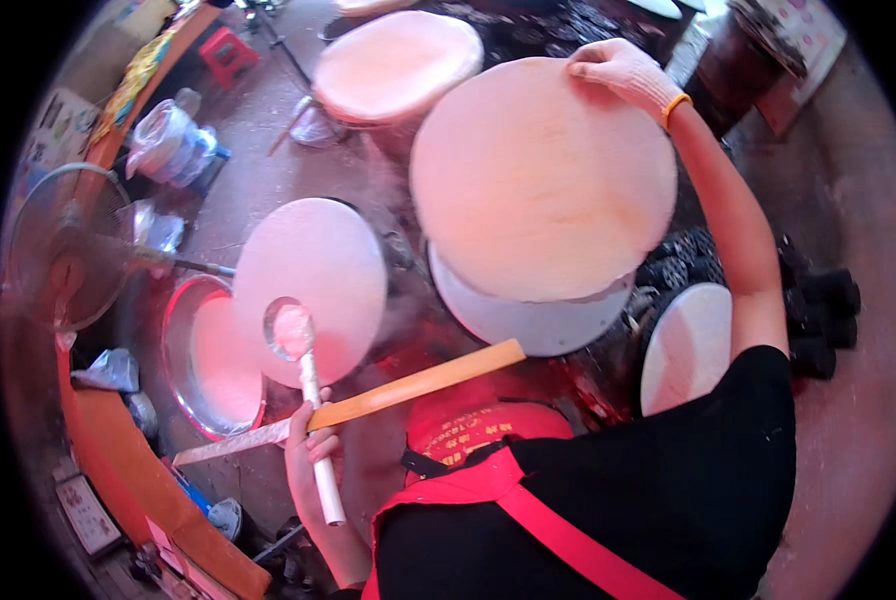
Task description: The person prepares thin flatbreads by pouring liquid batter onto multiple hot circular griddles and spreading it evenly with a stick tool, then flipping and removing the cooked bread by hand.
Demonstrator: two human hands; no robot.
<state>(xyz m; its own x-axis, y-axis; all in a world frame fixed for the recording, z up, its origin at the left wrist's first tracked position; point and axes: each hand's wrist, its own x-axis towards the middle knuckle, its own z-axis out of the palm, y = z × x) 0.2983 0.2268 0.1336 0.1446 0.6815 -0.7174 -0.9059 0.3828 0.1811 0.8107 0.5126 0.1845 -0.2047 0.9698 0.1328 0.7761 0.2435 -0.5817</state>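
My right hand (623, 75), in a pale knit glove with a yellow cuff, is closed on the upper edge of a large thin round pancake (543, 180). The pancake hangs above a round griddle (528, 315), covering most of it. At lower left, my left hand (315, 440) is closed around a ladle (310, 385) and a long flat wooden spatula (428, 380), which cross at the fingers. Pale batter fills the ladle's bowl, which is over another round griddle (313, 240). Beside that griddle stands a wide basin (173, 375) of pale batter.
A pile of round pancakes (398, 65) lies at the back. Another griddle (688, 345) stands near my right elbow, with dark briquettes (828, 310) beyond. At left are a fan (73, 245), a plastic-wrapped bucket (168, 145) and a red stool (228, 55).
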